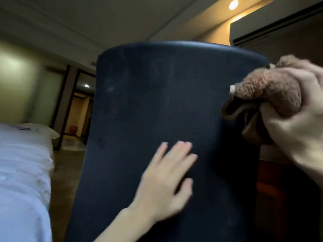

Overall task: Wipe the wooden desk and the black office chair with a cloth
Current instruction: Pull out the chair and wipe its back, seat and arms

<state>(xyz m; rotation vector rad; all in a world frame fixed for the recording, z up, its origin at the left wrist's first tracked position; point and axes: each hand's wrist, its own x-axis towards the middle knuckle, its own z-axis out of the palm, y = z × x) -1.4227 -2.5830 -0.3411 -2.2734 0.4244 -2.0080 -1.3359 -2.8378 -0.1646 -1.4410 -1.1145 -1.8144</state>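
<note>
Chair back [157, 110]: upright, long axis vertical. Right hand [297, 123] bunches cloth [269, 91] at its right edge; left hand [167, 180] flat, fingers straight, lower centre.

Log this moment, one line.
step: wiping chair | left hand: flat on its back | right hand: grips brown cloth at chair's right edge

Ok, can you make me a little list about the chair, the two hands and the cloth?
furniture: black chair, its back facing the camera and filling the middle
flat hand: left hand, fingers straight, laid on the chair's back
wiper: brown fluffy cloth, bunched up by the chair's right edge; touching it or not, cannot tell
gripping hand: right hand, fingers curled round the cloth
at the left: white bed
up top: ceiling lamp, lit
</note>
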